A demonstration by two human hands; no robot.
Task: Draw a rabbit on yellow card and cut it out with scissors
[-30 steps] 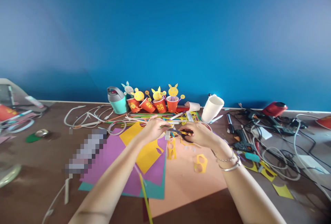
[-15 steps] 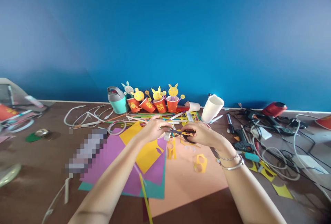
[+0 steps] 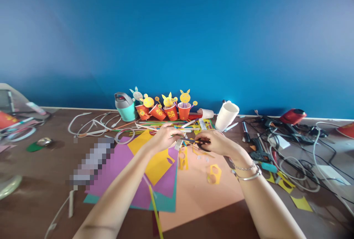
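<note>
Head view: right hand point(image 3: 217, 141) gripping scissors point(image 3: 199, 141), tips aimed 9 o'clock; left hand point(image 3: 166, 136) right at small white piece point(image 3: 178, 144), 9 o'clock of scissors (can't tell if pinched). Keep skin clear, short snips, stay over peach sheet point(image 3: 199, 202) at 6 o'clock.

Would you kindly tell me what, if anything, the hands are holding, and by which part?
The right hand holds scissors by their dark handles; whether the left hand holds anything cannot be told.
</note>
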